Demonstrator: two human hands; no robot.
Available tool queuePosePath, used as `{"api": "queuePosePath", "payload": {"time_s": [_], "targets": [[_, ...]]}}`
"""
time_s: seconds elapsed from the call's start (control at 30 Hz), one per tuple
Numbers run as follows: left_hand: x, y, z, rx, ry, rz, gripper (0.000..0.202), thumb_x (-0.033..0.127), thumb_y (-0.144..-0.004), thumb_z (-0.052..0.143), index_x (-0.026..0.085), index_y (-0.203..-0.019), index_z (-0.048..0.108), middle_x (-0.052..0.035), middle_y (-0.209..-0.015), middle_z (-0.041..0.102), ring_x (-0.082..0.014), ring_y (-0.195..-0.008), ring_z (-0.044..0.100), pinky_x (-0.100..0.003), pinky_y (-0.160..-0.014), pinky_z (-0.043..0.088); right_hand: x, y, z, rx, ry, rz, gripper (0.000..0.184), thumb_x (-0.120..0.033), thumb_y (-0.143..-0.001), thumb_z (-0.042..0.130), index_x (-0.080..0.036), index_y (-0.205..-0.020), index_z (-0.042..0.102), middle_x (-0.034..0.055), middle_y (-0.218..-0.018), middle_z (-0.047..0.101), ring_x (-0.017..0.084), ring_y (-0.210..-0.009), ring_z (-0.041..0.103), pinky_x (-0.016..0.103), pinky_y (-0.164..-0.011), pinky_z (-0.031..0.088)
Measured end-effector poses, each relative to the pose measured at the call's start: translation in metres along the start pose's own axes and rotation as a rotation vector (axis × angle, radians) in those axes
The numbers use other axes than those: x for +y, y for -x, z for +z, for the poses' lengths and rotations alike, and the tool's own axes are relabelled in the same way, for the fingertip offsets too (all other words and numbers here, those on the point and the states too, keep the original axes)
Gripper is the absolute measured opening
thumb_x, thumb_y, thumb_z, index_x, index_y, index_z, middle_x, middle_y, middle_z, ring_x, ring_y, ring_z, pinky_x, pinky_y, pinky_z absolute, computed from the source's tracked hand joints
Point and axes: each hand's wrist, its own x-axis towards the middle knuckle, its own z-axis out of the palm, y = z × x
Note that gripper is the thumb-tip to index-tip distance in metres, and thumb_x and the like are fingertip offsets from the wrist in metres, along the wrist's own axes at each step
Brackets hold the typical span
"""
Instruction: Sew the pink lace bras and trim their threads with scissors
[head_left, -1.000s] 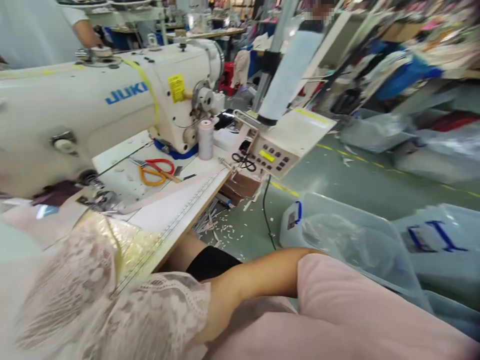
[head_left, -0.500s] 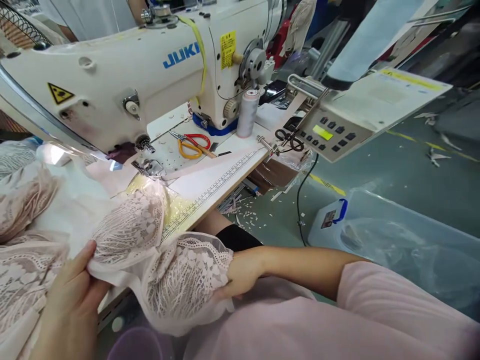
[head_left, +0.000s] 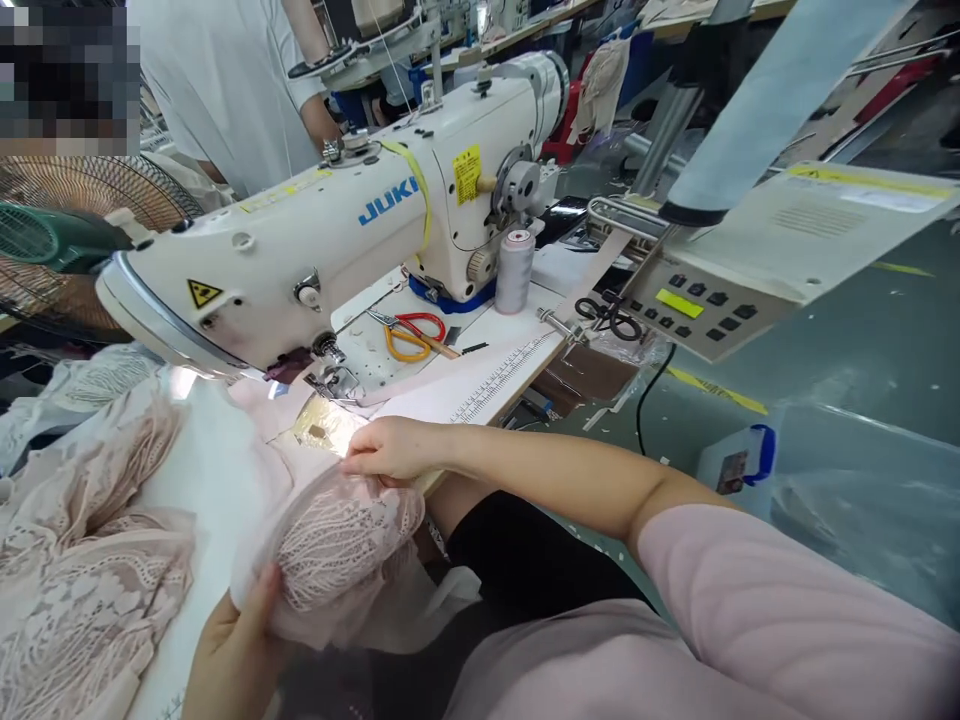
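Lace piece (head_left: 337, 540): one, at the surface's (head_left: 442, 398) near edge, before the sewing machine (head_left: 300, 245). Left hand (head_left: 241, 640): grasping its left side. Right hand (head_left: 397, 450): pinching its upper edge. Step, apparently: aligning fabric (stitching not evident). Next move likely calls for even tension.

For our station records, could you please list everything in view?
Sewing machine: one, white, upper centre
Table: one, white, beneath sewing machine
Lace piece: one, pale pink, lower centre
Other lace: several pieces, pale pink, table's left
Hand tool: one, red and orange, on table
Thread cone: one, grey, on table
Control panel: one, beige, at right
Scissors: one pair, black handles, beside control panel
Bin: one, clear, floor at right
Fan: one, green motor, far left
Co-worker: at least one, pale shirt, beyond sewing machine
Left hand: one, bare, holding lace piece
Right hand: one, bare, holding lace piece
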Motion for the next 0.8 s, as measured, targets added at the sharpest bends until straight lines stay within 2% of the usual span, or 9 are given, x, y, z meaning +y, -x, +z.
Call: {"api": "queuePosePath", "payload": {"time_s": [0.1,0.17,0.27,0.37,0.47,0.63,0.8], "targets": [[0.009,-0.004,0.003,-0.015,-0.015,-0.032,0.078,0.037,-0.046,0.087,0.018,-0.118,0.064,-0.007,-0.092,0.075,-0.0331,-0.097,0.067,-0.041,-0.084,0.057,0.009,-0.008,0.001,-0.01,-0.276,0.024,0.011,-0.023,-0.086,0.059,-0.016,-0.079,0.055,-0.0097,-0.05,0.048,0.005,-0.039,0.042,0.017,-0.044,0.034],[0.012,-0.012,0.004,-0.034,-0.065,-0.02,0.075,0.039,-0.042,0.088,0.017,-0.111,0.067,-0.0066,-0.088,0.075,-0.0333,-0.097,0.066,-0.041,-0.087,0.055,0.013,-0.007,0.0,-0.04,-0.302,0.007,0.018,-0.023,-0.083,0.063,-0.016,-0.071,0.052,-0.0102,-0.048,0.045,0.004,-0.04,0.044,0.016,-0.044,0.034],[0.014,-0.028,0.005,-0.078,-0.219,0.0,0.062,0.053,-0.05,0.082,0.016,-0.099,0.072,-0.0064,-0.086,0.075,-0.0329,-0.102,0.064,-0.041,-0.093,0.051,0.016,-0.004,-0.002,-0.054,-0.229,-0.036,0.031,-0.025,-0.083,0.063,-0.016,-0.06,0.044,-0.0104,-0.044,0.042,0.004,-0.041,0.047,0.015,-0.047,0.036],[0.019,-0.041,0.006,-0.152,-0.388,0.073,0.056,0.062,-0.054,0.077,0.017,-0.087,0.075,-0.0066,-0.085,0.075,-0.0331,-0.106,0.062,-0.037,-0.096,0.049,0.014,-0.001,-0.002,-0.016,-0.204,-0.018,0.029,-0.023,-0.087,0.057,-0.016,-0.061,0.046,-0.0102,-0.043,0.042,0.005,-0.042,0.046,0.017,-0.051,0.037],[0.024,-0.047,0.013,-0.256,-0.466,0.127,0.047,0.056,-0.052,0.081,0.019,-0.08,0.075,-0.0057,-0.085,0.075,-0.0323,-0.101,0.064,-0.032,-0.091,0.051,0.011,0.0,-0.003,0.012,-0.095,-0.013,0.028,-0.02,-0.087,0.055,-0.015,-0.06,0.048,-0.0097,-0.045,0.041,0.005,-0.045,0.044,0.018,-0.054,0.035],[0.027,-0.049,0.032,-0.329,-0.472,0.089,0.041,0.049,-0.052,0.083,0.017,-0.078,0.074,-0.0066,-0.079,0.074,-0.031,-0.084,0.066,-0.03,-0.073,0.054,0.004,-0.002,-0.009,-0.012,0.098,-0.095,0.03,-0.013,-0.083,0.057,-0.014,-0.056,0.044,-0.008,-0.053,0.038,0.006,-0.056,0.037,0.019,-0.058,0.029],[0.033,-0.047,0.047,-0.365,-0.503,0.12,0.038,0.045,-0.055,0.082,0.016,-0.079,0.074,-0.006,-0.079,0.074,-0.0294,-0.086,0.065,-0.027,-0.073,0.051,0.005,-0.004,-0.006,0.025,0.133,-0.079,0.032,-0.014,-0.084,0.056,-0.015,-0.055,0.042,-0.0075,-0.052,0.036,0.007,-0.055,0.035,0.02,-0.056,0.028]]}}
